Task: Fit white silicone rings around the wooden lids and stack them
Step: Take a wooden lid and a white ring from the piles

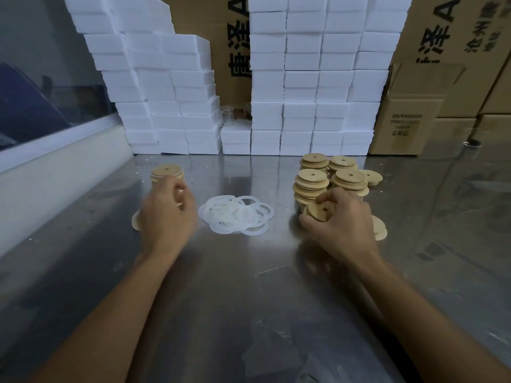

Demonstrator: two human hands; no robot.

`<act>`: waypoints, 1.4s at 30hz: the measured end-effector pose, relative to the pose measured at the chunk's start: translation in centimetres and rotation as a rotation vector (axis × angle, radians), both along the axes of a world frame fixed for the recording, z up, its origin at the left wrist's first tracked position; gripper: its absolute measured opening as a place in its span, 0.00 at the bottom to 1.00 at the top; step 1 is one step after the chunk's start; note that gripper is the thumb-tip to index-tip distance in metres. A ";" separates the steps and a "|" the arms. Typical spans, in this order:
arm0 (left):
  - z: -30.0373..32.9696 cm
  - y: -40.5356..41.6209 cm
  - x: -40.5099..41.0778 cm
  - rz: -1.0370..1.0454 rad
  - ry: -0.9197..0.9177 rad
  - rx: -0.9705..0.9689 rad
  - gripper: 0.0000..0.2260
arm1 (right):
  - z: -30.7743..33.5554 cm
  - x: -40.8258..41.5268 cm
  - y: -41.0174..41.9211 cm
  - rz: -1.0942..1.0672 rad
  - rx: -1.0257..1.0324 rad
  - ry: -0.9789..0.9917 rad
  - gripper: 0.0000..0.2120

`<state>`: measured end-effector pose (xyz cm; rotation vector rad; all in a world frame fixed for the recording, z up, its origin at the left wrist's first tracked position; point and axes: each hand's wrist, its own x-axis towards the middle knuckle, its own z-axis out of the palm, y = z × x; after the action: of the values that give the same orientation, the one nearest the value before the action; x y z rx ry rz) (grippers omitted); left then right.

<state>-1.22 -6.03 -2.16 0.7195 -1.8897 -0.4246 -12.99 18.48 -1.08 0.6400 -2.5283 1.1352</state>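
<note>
A loose pile of white silicone rings (236, 215) lies on the steel table between my hands. Several stacks of bare wooden lids (329, 175) stand at the right. My right hand (341, 221) grips one round wooden lid (320, 210) with a centre hole, tilted on edge, just in front of those stacks. At the left a stack of ringed lids (167, 172) stands beyond my left hand (166, 214), whose fingers are curled and blurred; whether they hold anything I cannot tell. The edge of another lid (135, 222) shows beside the left hand.
Walls of white foam boxes (304, 106) line the back of the steel table (249, 286), with brown cartons (409, 117) at the right. One more wooden lid (380, 230) lies flat behind my right hand. A pale ledge (55, 167) runs along the left.
</note>
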 end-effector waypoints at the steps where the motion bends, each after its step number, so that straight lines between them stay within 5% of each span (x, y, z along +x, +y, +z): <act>1: -0.1 1.0 -0.4 -0.111 -0.069 -0.051 0.02 | 0.1 0.2 -0.2 0.019 -0.030 0.004 0.20; 4: -1.0 3.4 -1.5 -0.349 -0.375 -0.188 0.11 | 0.2 0.8 -0.5 0.058 -0.111 -0.003 0.28; 8: -2.0 4.0 -2.1 -0.418 -0.609 -0.192 0.16 | 0.1 0.9 -0.8 0.071 -0.139 -0.026 0.30; 16: -1.3 3.6 -1.6 -0.470 -0.451 -0.030 0.05 | -0.1 0.9 -0.8 0.128 -0.204 -0.069 0.28; 29: -0.6 3.5 -1.6 -0.506 -0.270 -0.040 0.05 | -0.5 0.8 -1.0 0.218 -0.267 -0.086 0.30; 37: 1.4 5.0 -1.4 -0.863 0.039 0.781 0.15 | -0.9 0.9 -1.4 0.421 -0.450 -0.187 0.11; 42: 1.3 6.1 -1.6 -0.937 0.061 0.870 0.13 | -0.8 1.5 -1.9 0.463 -0.550 -0.297 0.07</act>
<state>-2.84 0.11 -0.91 0.2728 -1.8514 -1.9013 -11.53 16.55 -1.91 0.9778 -2.1596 2.1214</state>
